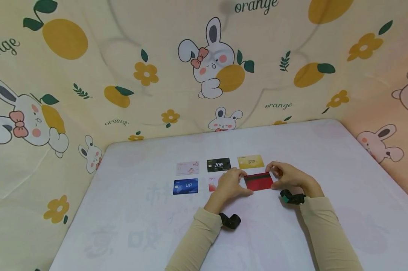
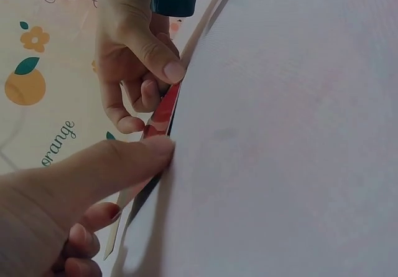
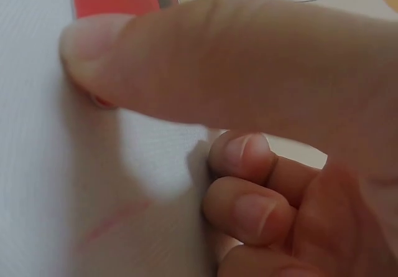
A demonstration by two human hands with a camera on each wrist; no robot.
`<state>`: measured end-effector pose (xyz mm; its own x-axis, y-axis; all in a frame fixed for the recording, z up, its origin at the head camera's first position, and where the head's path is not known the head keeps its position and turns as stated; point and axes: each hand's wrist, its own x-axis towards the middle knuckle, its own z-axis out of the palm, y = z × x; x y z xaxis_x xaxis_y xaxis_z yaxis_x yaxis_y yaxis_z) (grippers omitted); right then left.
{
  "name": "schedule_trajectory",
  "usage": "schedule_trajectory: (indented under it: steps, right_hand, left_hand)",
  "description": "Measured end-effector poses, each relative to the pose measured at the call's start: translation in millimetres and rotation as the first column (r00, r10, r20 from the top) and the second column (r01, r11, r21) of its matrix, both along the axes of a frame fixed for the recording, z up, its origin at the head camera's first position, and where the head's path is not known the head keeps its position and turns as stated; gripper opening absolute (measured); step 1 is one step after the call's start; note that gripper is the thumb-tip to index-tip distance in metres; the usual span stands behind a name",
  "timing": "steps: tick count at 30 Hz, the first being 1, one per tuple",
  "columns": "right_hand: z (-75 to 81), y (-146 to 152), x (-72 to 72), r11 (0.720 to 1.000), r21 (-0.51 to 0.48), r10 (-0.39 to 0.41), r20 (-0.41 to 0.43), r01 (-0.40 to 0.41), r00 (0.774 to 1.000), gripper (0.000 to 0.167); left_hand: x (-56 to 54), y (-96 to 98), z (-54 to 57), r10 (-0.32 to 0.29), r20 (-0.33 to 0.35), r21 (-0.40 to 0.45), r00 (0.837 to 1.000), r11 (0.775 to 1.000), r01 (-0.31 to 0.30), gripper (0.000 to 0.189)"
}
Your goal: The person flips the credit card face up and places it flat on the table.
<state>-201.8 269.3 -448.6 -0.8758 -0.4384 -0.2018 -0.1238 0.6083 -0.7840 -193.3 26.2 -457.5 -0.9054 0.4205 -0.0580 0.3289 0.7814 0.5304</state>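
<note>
A red card [image 1: 259,181] with a dark stripe along its upper part lies face-down in the near row, at the right end. My left hand [image 1: 228,184] holds its left side, thumb at the near corner and fingers at the far one. At the right side, my right hand [image 1: 288,177] holds the card the same way between thumb and fingers. Seen edge-on in the left wrist view, the red card [image 2: 163,112] spans both hands. In the right wrist view my right thumb [image 3: 99,46] covers a corner of it. A white-and-red card [image 1: 213,184] is partly hidden behind my left hand.
Beyond the hands lie a pale pink card [image 1: 187,168], a black Vip card [image 1: 219,165] and a gold card [image 1: 250,161] in a row. A blue VIP card [image 1: 185,186] is at the near row's left end. The white table [image 1: 129,218] meets a printed cloth backdrop.
</note>
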Motion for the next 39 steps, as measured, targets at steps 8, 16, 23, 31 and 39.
schedule_trajectory:
  steps: [8, 16, 23, 31, 39]
  right_hand:
    - [-1.4, 1.7, -0.1, 1.000, -0.022, 0.008, -0.004, -0.009, 1.000, 0.049]
    - [-0.1, 2.2, -1.1, 1.000, -0.015, -0.008, 0.053, 0.009, 0.999, 0.063]
    - [-1.2, 4.7, -1.0, 0.998, -0.057, 0.011, -0.016, -0.012, 1.000, 0.059]
    - [-1.5, 7.7, -1.9, 0.979, -0.198, 0.034, -0.122, -0.058, 0.992, 0.053]
    - [1.0, 8.5, 0.3, 0.950, -0.297, 0.042, -0.183, -0.096, 0.982, 0.051]
  left_hand:
    - [-1.3, 0.5, -1.4, -0.001, -0.021, 0.014, 1.000, 1.000, 0.001, 0.052]
    - [-4.0, -3.2, 0.0, -0.005, -0.063, 0.051, 0.998, 0.999, 0.008, 0.051]
    - [-4.6, -5.9, 2.9, 0.011, -0.009, 0.095, 1.000, 0.995, -0.010, 0.056]
    - [-7.4, -9.7, 3.8, -0.012, -0.077, 0.152, 0.997, 0.988, 0.024, 0.054]
    - [-6.7, -9.6, 4.0, -0.023, -0.076, 0.151, 0.997, 0.988, 0.035, 0.054]
